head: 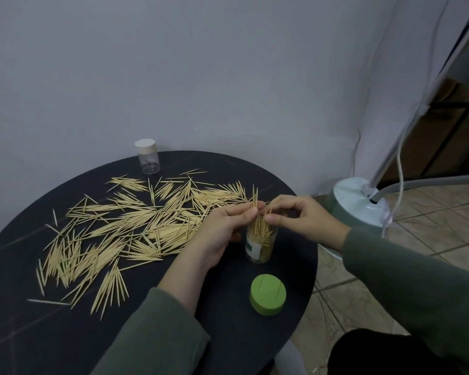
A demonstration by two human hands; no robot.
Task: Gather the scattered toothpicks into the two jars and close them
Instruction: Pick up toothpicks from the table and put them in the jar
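Round dark table (25,334), tiled floor (431,226)

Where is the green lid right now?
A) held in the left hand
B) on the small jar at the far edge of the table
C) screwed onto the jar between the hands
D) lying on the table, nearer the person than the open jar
D: the green lid lies on the table, apart from the open jar, which stands lidless with toothpicks in it.

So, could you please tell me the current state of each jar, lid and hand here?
Near jar: open, upright, partly filled.
Green lid: off, lying on the table.
Far jar: closed with a white lid, nearly empty.
Left hand: pinching toothpicks above the near jar.
Right hand: fingers curled beside the bundle.
Scattered toothpicks: loose.
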